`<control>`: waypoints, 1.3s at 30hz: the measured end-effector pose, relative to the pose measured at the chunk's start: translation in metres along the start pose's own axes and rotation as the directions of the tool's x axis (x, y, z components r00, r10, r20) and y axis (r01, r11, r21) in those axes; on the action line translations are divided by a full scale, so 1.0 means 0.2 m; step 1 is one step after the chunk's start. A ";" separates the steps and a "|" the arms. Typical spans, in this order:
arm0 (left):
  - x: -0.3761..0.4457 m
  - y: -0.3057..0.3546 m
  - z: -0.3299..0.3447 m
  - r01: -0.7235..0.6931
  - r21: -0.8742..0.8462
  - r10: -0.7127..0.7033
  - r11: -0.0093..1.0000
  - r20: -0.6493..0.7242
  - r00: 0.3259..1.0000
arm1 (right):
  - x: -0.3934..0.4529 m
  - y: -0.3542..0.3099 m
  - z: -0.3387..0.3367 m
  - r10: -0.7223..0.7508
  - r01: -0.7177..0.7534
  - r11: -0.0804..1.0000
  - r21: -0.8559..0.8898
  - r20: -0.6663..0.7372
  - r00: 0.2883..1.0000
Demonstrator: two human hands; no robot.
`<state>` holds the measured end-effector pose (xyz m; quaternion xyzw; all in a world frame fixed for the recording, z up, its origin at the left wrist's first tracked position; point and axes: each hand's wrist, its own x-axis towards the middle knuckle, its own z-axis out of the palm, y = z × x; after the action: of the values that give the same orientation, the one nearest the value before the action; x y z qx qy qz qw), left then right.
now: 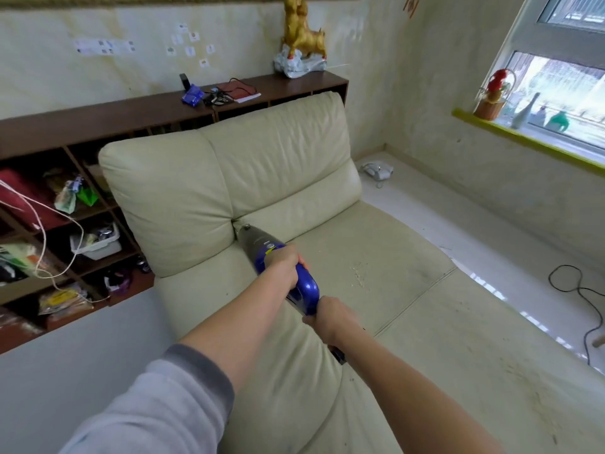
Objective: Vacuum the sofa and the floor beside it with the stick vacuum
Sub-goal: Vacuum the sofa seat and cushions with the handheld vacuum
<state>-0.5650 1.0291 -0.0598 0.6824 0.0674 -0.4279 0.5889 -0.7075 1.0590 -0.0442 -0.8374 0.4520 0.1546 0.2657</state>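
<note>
The vacuum (284, 273) lies with its long axis running away from the person and up to the left, its grey nose pointing into the crease where the two back cushions meet the seat of the cream sofa (376, 273), the tip right at that seam. Its blue body sits above the seat, between the two hands. The left hand (283, 262) is wrapped over the front part of the blue body, fingers curled round it, the arm stretched out nearly straight with a grey sleeve (157, 404) pushed up to mid-forearm. The right hand (330, 317) grips the rear end of the body near the handle, fingers closed round it, wrist bent a little, the forearm bare and coming in from the lower right. I count one vacuum, two hands on it, two back cushions and two seat sections divided by a seam. A small patch of pale crumbs (358, 273) lies on the seat just right of the vacuum. Behind the sofa stands one brown shelf unit (98, 126) with cluttered cubbies, a golden figurine (302, 31) on top. A black cable (582, 299) loops on the glossy floor (491, 257) to the right, near the window sill (523, 139).
</note>
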 end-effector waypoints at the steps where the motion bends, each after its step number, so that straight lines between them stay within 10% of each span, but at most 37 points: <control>1: 0.01 0.01 -0.01 -0.013 0.021 0.014 1.000 -0.011 1.000 | 0.01 -0.02 0.01 -0.003 0.003 1.000 0.008 0.000 1.000; 39: 0.32 0.14 -0.02 0.013 0.089 -0.009 0.996 -0.044 0.999 | 0.37 -0.13 0.05 0.053 -0.081 0.960 0.268 0.113 0.992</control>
<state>-0.5074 0.9975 -0.0822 0.7166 0.0649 -0.4189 0.5539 -0.6447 1.0268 -0.0810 -0.7678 0.4826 0.1434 0.3963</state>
